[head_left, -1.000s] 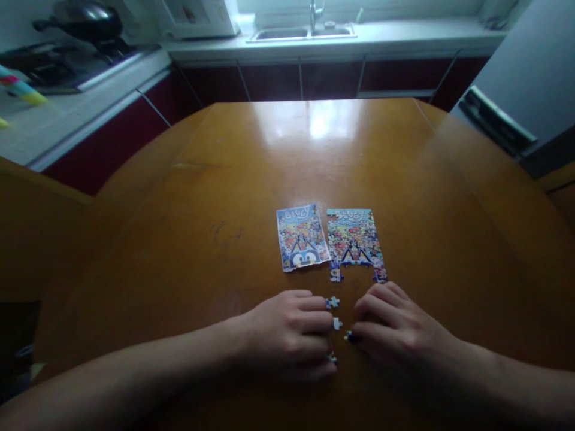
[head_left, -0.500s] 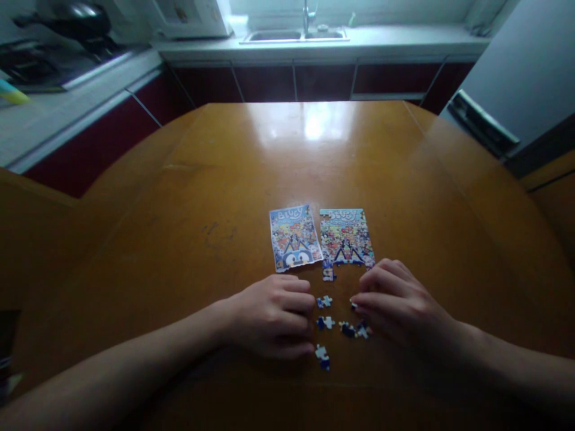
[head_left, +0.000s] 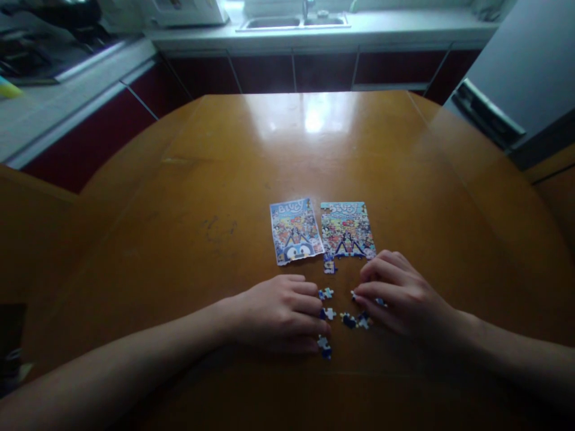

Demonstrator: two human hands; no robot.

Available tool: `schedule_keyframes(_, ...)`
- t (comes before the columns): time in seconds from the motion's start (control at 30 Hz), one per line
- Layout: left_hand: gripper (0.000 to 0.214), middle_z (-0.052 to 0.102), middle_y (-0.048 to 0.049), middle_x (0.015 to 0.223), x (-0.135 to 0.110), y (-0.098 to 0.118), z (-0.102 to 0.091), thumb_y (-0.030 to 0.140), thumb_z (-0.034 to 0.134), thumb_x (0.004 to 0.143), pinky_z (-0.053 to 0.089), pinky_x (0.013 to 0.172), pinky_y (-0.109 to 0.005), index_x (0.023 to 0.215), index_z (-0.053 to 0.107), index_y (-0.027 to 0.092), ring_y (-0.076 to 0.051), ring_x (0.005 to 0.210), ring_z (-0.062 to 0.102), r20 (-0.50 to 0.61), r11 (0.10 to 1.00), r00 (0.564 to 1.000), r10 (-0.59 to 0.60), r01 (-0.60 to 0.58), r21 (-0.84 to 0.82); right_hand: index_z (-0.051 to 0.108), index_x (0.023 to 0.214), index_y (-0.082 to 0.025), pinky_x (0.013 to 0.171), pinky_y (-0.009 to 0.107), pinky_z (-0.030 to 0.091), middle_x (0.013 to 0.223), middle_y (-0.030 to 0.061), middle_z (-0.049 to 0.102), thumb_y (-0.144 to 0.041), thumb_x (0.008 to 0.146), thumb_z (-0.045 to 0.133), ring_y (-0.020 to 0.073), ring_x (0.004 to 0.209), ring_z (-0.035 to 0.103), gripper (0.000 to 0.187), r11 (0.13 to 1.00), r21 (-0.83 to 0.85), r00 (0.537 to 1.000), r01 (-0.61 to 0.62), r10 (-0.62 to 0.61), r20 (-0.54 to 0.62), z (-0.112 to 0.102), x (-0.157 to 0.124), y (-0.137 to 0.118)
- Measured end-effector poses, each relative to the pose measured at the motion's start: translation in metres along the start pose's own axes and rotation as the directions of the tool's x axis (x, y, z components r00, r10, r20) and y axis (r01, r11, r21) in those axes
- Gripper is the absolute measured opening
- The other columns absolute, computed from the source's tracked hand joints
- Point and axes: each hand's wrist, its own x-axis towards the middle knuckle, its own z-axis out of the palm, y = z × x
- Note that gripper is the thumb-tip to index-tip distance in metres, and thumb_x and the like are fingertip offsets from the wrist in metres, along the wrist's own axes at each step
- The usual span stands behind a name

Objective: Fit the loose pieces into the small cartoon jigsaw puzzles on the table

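Observation:
My left hand (head_left: pixel 283 314) rests palm down, fingers loosely bent and slightly apart, with nothing visibly held. Its fingertips reach a small column of jigsaw pieces: a blue-and-white one (head_left: pixel 326 293), a dark blue and white one (head_left: pixel 330 313) partly covered by a finger, and a lower one (head_left: pixel 324 347). My right hand (head_left: pixel 399 293) pinches a small puzzle piece (head_left: pixel 353 295) at its fingertips, mostly hidden. Below it lie dark and pale pieces (head_left: pixel 348 321); another bluish piece (head_left: pixel 381 302) shows under its fingers. Above stands the partly assembled jigsaw (head_left: pixel 348 230), with a gap along its lower edge.
Left of the jigsaw lies a printed picture sheet (head_left: pixel 296 230) with the same design. Everything is on a glossy wooden table (head_left: pixel 202 179). Beyond it are a counter with a sink (head_left: pixel 274 23), a stove (head_left: pixel 31 60) at left and a grey appliance (head_left: pixel 534 72) at right.
The left hand's fingers have shifted slightly right, over the edge of the middle piece. My right hand has opened a little view of a bluish piece beneath it. The whole view has tilted slightly.

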Motion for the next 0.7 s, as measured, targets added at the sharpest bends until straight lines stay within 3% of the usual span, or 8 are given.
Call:
schedule_keyframes(0.37, 0.012, 0.066, -0.0004, 0.078, 0.0018, 0.0098, 0.0028, 0.029, 0.058, 0.097, 0.039, 0.066, -0.034, 0.099, 0.067, 0.02, -0.015, 0.073, 0.055, 0.039, 0.997, 0.999, 0.017, -0.02, 0.078, 0.07, 0.087, -0.017, 0.075, 0.037, 0.039, 0.086, 0.0062, 0.062, -0.011, 0.086, 0.066, 0.0187, 0.083, 0.051, 0.007, 1.0, 0.009, 1.0, -0.018, 0.018, -0.006, -0.0004, 0.0004, -0.0009)
schedule_keyframes(0.7, 0.01, 0.061, 0.0003, 0.07, 0.004, 0.0038, 0.0046, 0.029, 0.063, 0.09, 0.034, 0.06, -0.032, 0.089, 0.064, 0.019, -0.015, 0.065, 0.049, -0.128, 0.993, 0.991, -0.042, 0.056, 0.108, 0.068, 0.092, -0.017, 0.077, 0.037, 0.039, 0.086, 0.0055, 0.063, -0.014, 0.086, 0.066, 0.0183, 0.082, 0.051, 0.007, 0.999, 0.039, 0.999, 0.005, -0.007, 0.035, 0.0037, 0.0, -0.0089)
